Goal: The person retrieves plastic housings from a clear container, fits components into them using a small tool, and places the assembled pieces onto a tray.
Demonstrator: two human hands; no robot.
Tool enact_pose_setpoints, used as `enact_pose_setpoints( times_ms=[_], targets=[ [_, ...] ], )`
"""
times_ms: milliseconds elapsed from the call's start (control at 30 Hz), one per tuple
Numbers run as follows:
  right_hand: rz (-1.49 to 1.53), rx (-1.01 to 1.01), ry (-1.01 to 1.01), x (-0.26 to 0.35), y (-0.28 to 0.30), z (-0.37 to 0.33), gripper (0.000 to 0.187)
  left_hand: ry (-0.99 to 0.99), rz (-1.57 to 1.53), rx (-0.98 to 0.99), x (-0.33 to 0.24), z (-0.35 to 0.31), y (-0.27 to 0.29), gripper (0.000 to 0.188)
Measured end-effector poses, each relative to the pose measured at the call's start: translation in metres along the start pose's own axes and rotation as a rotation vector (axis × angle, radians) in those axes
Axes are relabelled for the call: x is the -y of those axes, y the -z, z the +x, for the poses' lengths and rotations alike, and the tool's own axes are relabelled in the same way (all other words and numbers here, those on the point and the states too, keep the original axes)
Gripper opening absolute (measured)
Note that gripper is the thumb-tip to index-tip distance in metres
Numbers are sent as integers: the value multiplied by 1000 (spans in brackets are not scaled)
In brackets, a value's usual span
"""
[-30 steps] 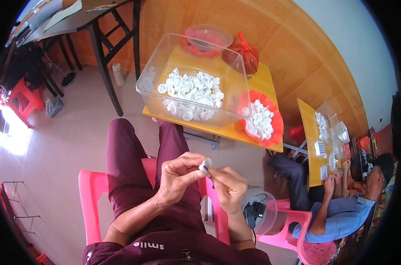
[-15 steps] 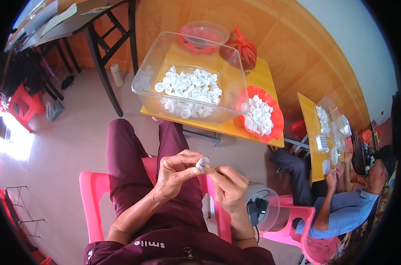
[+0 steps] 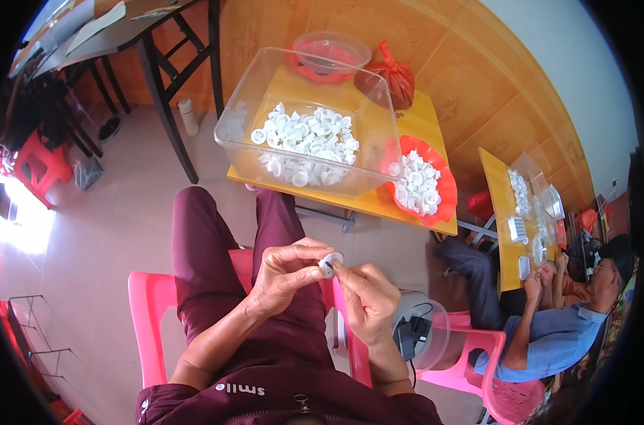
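Between my two hands, above my lap, is a small round white plastic part (image 3: 330, 264) with a dark mark on its face. My left hand (image 3: 285, 276) pinches its left edge between thumb and fingers. The thumb and fingertips of my right hand (image 3: 368, 294) press on it from the right. Past my knees, a large clear plastic bin (image 3: 226, 145) on the yellow table holds many similar white parts (image 3: 311, 138). Beside it, a red scalloped bowl (image 3: 446, 188) is heaped with more small white pieces (image 3: 417, 184).
The yellow table (image 3: 425, 117) also carries a clear bowl (image 3: 332, 49) and a tied red bag (image 3: 393, 74). At right, a person in blue (image 3: 559, 340) works at another yellow table (image 3: 503, 248). A clear tub (image 3: 435, 347) holds black adapters. A dark table (image 3: 134, 35) stands far left.
The white part has turned so its flat face with the dark mark shows, and has shifted slightly right. Both hands keep hold of it.
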State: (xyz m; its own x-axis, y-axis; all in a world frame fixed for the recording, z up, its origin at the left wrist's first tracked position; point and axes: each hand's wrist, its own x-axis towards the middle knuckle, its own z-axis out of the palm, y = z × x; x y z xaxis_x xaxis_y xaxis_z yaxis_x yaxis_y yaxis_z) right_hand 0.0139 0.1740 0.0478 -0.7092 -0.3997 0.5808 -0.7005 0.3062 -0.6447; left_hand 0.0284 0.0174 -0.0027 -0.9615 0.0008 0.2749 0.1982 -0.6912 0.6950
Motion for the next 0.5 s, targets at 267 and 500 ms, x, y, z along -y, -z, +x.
enact_pose_setpoints(
  times_ms=[267,500],
  targets=[
    [78,16,-40,-1,2,0,31,36,-12,-14,-1,-1,-1,24],
    [0,83,-60,-3,7,1,32,94,34,-25,-3,-1,1,23]
  ],
)
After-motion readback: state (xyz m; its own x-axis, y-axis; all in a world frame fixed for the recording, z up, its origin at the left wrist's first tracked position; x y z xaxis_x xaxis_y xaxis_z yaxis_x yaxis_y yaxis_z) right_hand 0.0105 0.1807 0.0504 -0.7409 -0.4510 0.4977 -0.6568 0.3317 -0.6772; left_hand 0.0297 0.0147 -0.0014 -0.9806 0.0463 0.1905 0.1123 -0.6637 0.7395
